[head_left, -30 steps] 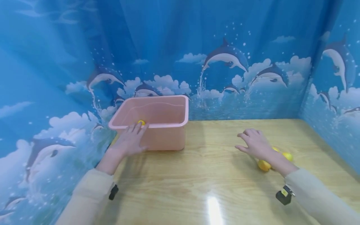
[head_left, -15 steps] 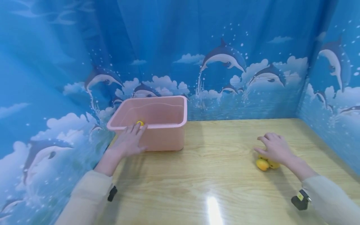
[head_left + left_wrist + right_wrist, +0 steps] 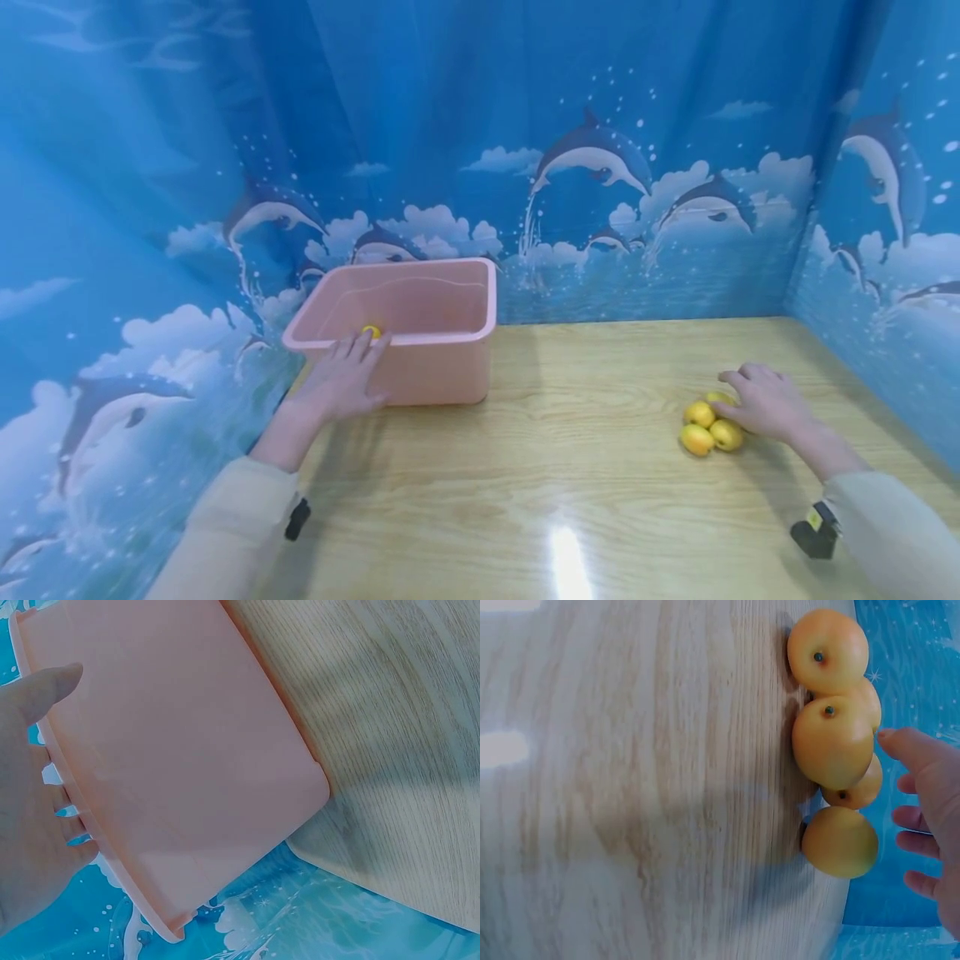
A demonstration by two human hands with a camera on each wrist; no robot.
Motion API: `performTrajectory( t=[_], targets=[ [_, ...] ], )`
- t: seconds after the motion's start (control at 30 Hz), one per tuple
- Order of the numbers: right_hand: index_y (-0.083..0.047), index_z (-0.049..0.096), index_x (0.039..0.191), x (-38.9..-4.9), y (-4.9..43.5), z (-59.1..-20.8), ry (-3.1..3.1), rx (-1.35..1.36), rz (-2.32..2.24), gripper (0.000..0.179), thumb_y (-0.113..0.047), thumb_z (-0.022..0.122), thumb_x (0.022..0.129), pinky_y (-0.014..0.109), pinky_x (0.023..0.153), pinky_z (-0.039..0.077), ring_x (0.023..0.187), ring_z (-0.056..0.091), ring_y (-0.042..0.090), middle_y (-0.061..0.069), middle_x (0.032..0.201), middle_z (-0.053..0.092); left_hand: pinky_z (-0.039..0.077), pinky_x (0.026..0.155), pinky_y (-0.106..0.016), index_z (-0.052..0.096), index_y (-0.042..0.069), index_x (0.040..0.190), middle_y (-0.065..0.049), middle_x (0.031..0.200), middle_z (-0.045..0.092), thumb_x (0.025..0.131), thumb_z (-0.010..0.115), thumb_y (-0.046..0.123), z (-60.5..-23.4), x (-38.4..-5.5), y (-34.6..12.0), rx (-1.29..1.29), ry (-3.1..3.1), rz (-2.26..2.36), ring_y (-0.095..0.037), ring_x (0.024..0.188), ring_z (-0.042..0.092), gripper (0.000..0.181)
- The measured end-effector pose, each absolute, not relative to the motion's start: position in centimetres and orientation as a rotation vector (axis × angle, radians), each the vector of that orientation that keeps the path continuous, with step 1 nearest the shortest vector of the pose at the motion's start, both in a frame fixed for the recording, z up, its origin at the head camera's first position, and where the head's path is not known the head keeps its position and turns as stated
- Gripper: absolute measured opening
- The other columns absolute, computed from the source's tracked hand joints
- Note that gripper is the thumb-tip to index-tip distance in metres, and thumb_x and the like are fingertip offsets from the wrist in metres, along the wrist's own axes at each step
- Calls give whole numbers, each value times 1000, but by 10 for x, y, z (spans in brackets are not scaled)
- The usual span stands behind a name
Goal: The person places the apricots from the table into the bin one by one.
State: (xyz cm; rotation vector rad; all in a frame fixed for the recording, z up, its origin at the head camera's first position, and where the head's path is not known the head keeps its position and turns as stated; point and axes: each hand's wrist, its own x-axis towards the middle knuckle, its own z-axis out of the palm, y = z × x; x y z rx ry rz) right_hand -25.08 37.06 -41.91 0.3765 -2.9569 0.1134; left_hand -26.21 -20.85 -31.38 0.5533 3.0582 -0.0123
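In the head view my left hand (image 3: 339, 385) lies at the front rim of a pink plastic bin (image 3: 438, 372), fingers stretched over the edge. The left wrist view has the thumb along the bin's outer wall (image 3: 187, 750), the other fingertips hidden behind the rim. Inside the bin a small yellow thing (image 3: 371, 331) partly shows. My right hand (image 3: 768, 404) hovers beside several yellow-orange, mango-like fruits (image 3: 697, 439) on the table. In the right wrist view, its thumb is close to the middle fruit (image 3: 832, 742), fingers loosely bent; whether it touches cannot be told.
The wood-grain table (image 3: 525, 483) extends between the bin and the fruits. A blue curtain with dolphins (image 3: 592, 158) encloses the back and sides. Each sleeve has a black wrist device below it, such as the right one (image 3: 815, 533).
My right hand has moved right and slightly down, from left of the fruits, past them, to their right side, uncovering most of them. My left hand stays at the bin's rim.
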Motion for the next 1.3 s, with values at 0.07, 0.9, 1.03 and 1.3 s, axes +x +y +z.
performTrajectory(
  t=[0.07,0.9,1.03,1.3],
  targets=[
    [8,57,114,-252,373,-419,-2983,366,122,56,-36,66,81,63,74,39,92,51,46,28,99,55,8,110,-55,6,10,150,-19,154,3,88,59,41,-314,-262,-209,557,3061,-19,-39,139,-1,87],
    [6,61,109,-264,379,-428,-3110,320,114,57,-43,64,81,64,74,37,92,50,47,26,97,56,9,110,-55,7,11,150,-19,154,4,88,59,41,-317,-263,-210,560,3072,-57,-40,139,1,86],
    [6,60,110,-267,378,-426,-3116,322,107,59,-45,64,81,65,73,37,91,50,47,25,96,55,9,110,-54,7,11,150,-19,154,3,88,59,42,-317,-262,-209,552,3068,-52,-39,139,0,86],
    [6,58,113,-274,377,-413,-3104,336,108,63,-49,61,83,64,71,38,91,50,48,27,97,55,9,110,-54,7,11,150,-19,154,4,87,60,41,-317,-262,-210,561,3079,-68,-40,139,2,87]
  ],
)
